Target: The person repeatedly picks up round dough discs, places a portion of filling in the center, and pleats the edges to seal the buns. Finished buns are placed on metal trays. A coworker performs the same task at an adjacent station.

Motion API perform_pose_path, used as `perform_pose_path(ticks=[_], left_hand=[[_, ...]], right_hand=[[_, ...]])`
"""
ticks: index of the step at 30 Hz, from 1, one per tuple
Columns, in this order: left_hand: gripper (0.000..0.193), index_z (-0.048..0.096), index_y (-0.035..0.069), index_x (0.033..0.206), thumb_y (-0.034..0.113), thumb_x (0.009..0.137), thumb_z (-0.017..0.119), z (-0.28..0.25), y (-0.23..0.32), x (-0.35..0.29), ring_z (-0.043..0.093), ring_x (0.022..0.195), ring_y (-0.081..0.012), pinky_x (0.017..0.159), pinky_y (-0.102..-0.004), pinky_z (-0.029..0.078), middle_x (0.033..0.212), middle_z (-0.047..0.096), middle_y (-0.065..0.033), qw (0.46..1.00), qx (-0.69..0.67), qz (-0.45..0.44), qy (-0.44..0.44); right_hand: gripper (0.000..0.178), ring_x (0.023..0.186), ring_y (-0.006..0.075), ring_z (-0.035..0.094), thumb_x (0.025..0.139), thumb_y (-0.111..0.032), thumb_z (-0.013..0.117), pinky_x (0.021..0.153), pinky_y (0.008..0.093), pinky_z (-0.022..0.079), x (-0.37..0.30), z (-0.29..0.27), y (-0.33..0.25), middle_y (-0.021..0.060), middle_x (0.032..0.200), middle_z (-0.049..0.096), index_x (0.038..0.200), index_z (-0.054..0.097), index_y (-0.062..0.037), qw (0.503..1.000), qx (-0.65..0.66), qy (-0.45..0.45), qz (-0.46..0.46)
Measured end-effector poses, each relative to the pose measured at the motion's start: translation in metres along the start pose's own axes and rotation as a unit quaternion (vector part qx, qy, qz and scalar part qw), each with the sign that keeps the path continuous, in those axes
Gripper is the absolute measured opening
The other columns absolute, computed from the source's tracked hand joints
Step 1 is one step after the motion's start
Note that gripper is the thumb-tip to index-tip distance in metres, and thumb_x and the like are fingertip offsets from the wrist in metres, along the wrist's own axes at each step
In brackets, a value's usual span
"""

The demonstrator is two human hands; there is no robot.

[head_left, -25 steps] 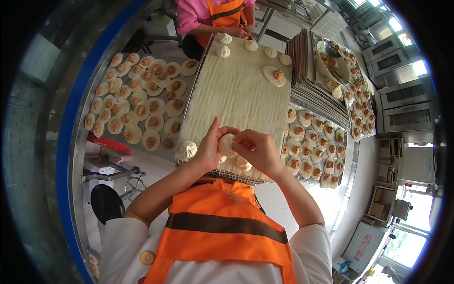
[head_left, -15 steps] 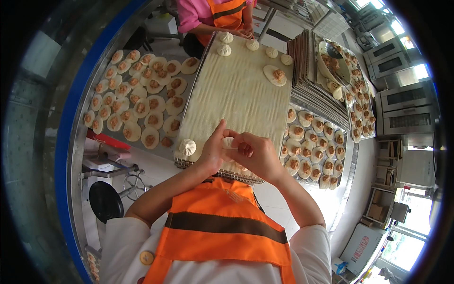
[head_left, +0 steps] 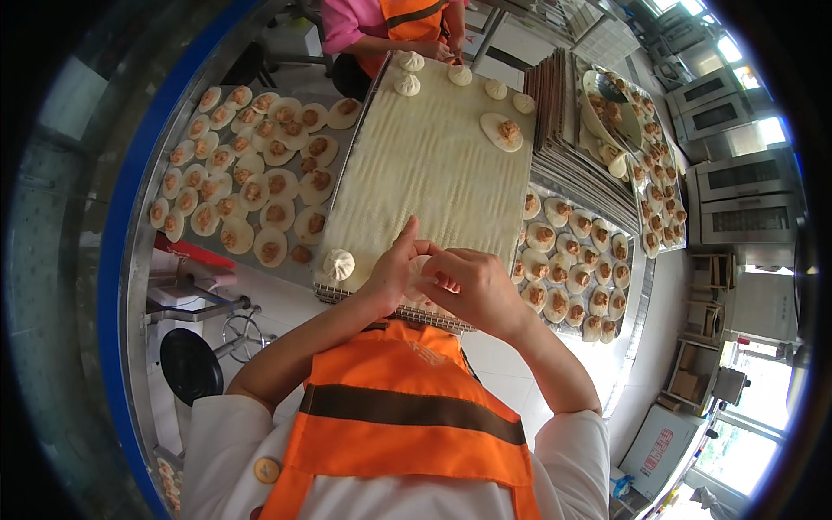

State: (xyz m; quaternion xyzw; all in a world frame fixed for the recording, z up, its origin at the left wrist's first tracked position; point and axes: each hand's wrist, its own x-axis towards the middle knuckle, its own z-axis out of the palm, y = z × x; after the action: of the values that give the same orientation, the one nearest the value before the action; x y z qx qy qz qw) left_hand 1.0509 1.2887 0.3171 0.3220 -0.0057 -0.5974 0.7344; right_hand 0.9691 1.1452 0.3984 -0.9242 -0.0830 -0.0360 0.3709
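Observation:
Above the near edge of a pale, ridged tray (head_left: 416,173), my two hands meet around a bun of white dough (head_left: 418,267). My left hand (head_left: 390,276) cups it from the left, thumb pointing up and away. From the right, my right hand (head_left: 478,288) pinches its edge with bent fingers. Those fingers hide much of the bun, so its filling and folds cannot be made out. Left of my left hand sits a pleated bun (head_left: 339,264) on the tray's near corner. An open dough wrapper with brown filling (head_left: 502,132) lies at the tray's far right.
Several pleated buns (head_left: 407,85) line the tray's far edge. Filled wrappers cover a left metal surface (head_left: 295,270) and another tray (head_left: 563,192) on the right. Beyond are stacked boards (head_left: 555,130) and a filling bowl (head_left: 637,134). A co-worker in an orange apron (head_left: 412,22) is opposite.
My hands stay together on the bun, with the right fingers shifted slightly along its edge. The whole view has slid a little, and the co-worker's hands at the far side have moved.

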Motion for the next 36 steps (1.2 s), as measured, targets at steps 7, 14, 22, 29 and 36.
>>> perform_pose_path(ticks=[7,14,22,29,36], left_hand=[[0.065,0.059,0.002,0.102,0.061,0.100,0.032,0.006,-0.011,0.005,0.063,0.090,-0.0157,0.084,-0.0316,0.051,0.092,0.063,-0.0061,0.987,-0.053,0.066,0.134],[0.060,0.059,0.004,0.103,0.059,0.100,0.035,0.000,-0.005,0.008,0.062,0.093,-0.0146,0.086,-0.0315,0.048,0.095,0.062,-0.0050,0.992,0.051,0.044,0.109],[0.059,0.059,0.005,0.105,0.059,0.100,0.038,0.002,0.004,0.002,0.060,0.076,-0.0154,0.070,-0.0294,0.049,0.084,0.061,-0.0046,0.997,0.017,0.035,0.072],[0.061,0.060,0.005,0.097,0.062,0.099,0.036,-0.007,-0.004,0.013,0.055,0.069,-0.0118,0.063,-0.0271,0.047,0.075,0.057,-0.0012,0.985,-0.007,0.053,0.163],[0.082,0.062,0.002,0.104,0.074,0.094,0.023,-0.062,0.028,0.028,0.061,0.077,-0.0144,0.066,-0.0315,0.050,0.083,0.063,-0.0068,0.985,0.084,0.074,0.129]], right_hand=[[0.014,0.063,0.0127,0.062,0.082,-0.009,0.074,0.059,0.0273,0.050,-0.001,0.002,-0.001,0.0056,0.072,0.064,0.090,0.066,-0.0013,0.973,0.144,0.004,0.183],[0.016,0.063,0.0138,0.063,0.082,-0.011,0.074,0.060,0.0275,0.051,0.008,0.001,0.002,0.0069,0.073,0.066,0.094,0.067,-0.0020,0.955,0.171,-0.021,0.240],[0.016,0.065,0.0252,0.066,0.083,-0.016,0.071,0.062,0.0355,0.052,0.009,0.002,0.000,0.0093,0.073,0.066,0.090,0.066,-0.0023,0.999,0.009,0.012,0.034],[0.009,0.063,0.0236,0.064,0.084,-0.013,0.070,0.060,0.0342,0.051,0.025,0.008,0.001,0.0086,0.072,0.065,0.086,0.067,-0.0040,0.986,0.107,-0.026,0.124],[0.013,0.064,0.0212,0.065,0.082,-0.016,0.073,0.062,0.0332,0.052,0.067,0.043,0.029,0.0095,0.075,0.068,0.086,0.069,-0.0036,0.995,0.010,-0.010,0.099]])
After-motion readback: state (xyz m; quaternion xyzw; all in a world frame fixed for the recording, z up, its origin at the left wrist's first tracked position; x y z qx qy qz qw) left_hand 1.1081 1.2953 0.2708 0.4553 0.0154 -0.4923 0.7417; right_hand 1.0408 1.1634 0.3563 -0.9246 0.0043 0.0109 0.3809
